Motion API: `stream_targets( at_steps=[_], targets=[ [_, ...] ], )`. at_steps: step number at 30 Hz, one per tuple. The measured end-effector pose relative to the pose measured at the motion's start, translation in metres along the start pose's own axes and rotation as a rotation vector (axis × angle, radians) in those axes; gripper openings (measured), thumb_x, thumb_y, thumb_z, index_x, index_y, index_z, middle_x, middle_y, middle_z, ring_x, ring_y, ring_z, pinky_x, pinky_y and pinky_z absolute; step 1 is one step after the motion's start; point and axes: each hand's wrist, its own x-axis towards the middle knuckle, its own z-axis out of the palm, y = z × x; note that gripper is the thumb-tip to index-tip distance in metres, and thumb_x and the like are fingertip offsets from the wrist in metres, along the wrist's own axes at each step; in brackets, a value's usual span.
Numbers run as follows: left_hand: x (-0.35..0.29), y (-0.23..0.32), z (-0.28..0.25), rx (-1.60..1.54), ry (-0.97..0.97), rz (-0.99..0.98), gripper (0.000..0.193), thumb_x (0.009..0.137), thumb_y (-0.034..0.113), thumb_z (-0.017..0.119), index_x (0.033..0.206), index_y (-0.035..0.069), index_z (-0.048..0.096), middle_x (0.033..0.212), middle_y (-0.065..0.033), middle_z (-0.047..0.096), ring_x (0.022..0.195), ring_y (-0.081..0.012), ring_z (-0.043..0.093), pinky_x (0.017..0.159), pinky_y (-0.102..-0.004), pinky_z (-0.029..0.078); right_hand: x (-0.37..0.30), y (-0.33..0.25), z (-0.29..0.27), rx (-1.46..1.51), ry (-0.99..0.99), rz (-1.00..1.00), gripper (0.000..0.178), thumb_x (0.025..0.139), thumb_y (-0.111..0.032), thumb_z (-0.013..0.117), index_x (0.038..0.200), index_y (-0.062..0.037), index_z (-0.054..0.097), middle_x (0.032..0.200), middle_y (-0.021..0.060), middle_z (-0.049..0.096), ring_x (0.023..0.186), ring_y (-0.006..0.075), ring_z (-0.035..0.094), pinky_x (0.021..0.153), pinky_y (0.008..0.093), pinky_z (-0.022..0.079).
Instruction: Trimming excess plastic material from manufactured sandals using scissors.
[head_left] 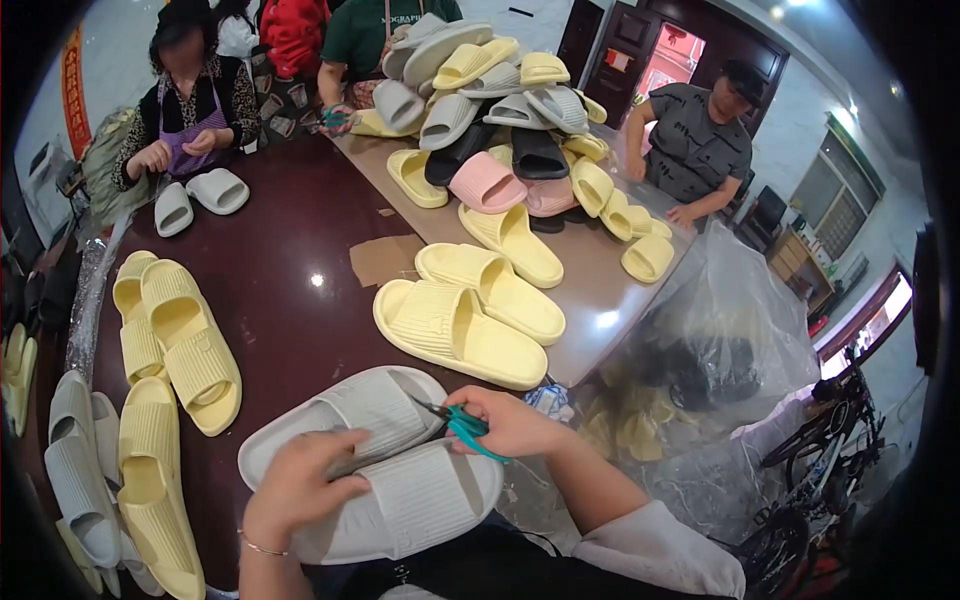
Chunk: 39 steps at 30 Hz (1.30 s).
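Note:
A pair of grey slippers (428, 505) with ribbed straps lies at the near edge of the dark table, right in front of me. My left hand (308, 483) grips the pair, its thumb over the nearer slipper and its fingers reaching toward the farther one; some fingertips are hidden. In my right hand (512, 424) is a pair of small scissors (466, 430) with teal handles. Their dark blades point left, over the strap of the farther grey slipper. A pair of yellow slippers (425, 320) lies just beyond my hands.
Yellow slippers (195, 345) and grey slippers (80, 480) line the left side of the dark table (290, 230). A high heap of mixed slippers (485, 185) covers the far right. Clear plastic bags (710, 330) bulge at the right. Several people stand around the table's far sides.

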Motion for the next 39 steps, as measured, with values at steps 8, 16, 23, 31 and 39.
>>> stream_targets(
  at_steps=[8,16,23,31,39],
  targets=[
    [-0.008,-0.02,-0.014,0.542,0.167,-0.203,0.071,0.059,0.019,0.08,0.122,0.005,0.05,0.105,-0.0145,0.059,0.094,-0.0282,0.057,0.079,-0.0382,0.047,-0.02,0.005,-0.024,0.114,-0.022,-0.023,0.055,0.076,-0.003,0.071,0.121,-0.003,0.041,0.095,0.0083,0.062,0.089,0.0139,0.059,0.078,0.0268,0.047],
    [-0.015,-0.026,-0.029,0.123,0.215,-0.533,0.058,0.067,0.013,0.076,0.118,0.003,0.052,0.091,-0.0078,0.059,0.078,-0.02,0.056,0.075,-0.0298,0.046,-0.03,-0.003,-0.03,0.253,0.076,-0.039,0.056,0.072,-0.001,0.074,0.12,-0.0034,0.045,0.092,0.0085,0.062,0.086,0.0139,0.059,0.075,0.0276,0.048],
    [-0.007,-0.04,-0.015,-0.777,0.817,-0.44,0.049,0.081,0.004,0.062,0.125,0.002,0.042,0.11,-0.0085,0.054,0.103,-0.0177,0.052,0.087,-0.0311,0.044,-0.026,0.005,-0.025,0.413,0.379,-0.058,0.055,0.071,0.002,0.072,0.119,-0.0042,0.046,0.095,0.0096,0.061,0.085,0.0153,0.059,0.075,0.029,0.048],
    [-0.01,-0.043,-0.011,-1.036,0.862,-0.185,0.062,0.083,-0.007,0.05,0.136,0.005,0.021,0.131,-0.0102,0.04,0.118,-0.0191,0.043,0.098,-0.0324,0.038,-0.01,0.002,0.038,0.536,0.508,-0.02,0.055,0.073,0.003,0.068,0.121,-0.0032,0.043,0.1,0.0119,0.061,0.087,0.0169,0.059,0.076,0.0293,0.049],
    [-0.008,-0.036,-0.006,-1.122,0.691,-0.201,0.068,0.08,-0.013,0.05,0.137,0.006,0.018,0.133,-0.0105,0.035,0.124,-0.0211,0.037,0.102,-0.0338,0.035,-0.002,-0.005,0.054,0.532,0.468,0.009,0.055,0.074,0.004,0.068,0.122,-0.0023,0.042,0.1,0.0118,0.061,0.087,0.0166,0.059,0.077,0.0294,0.049]
  ],
)
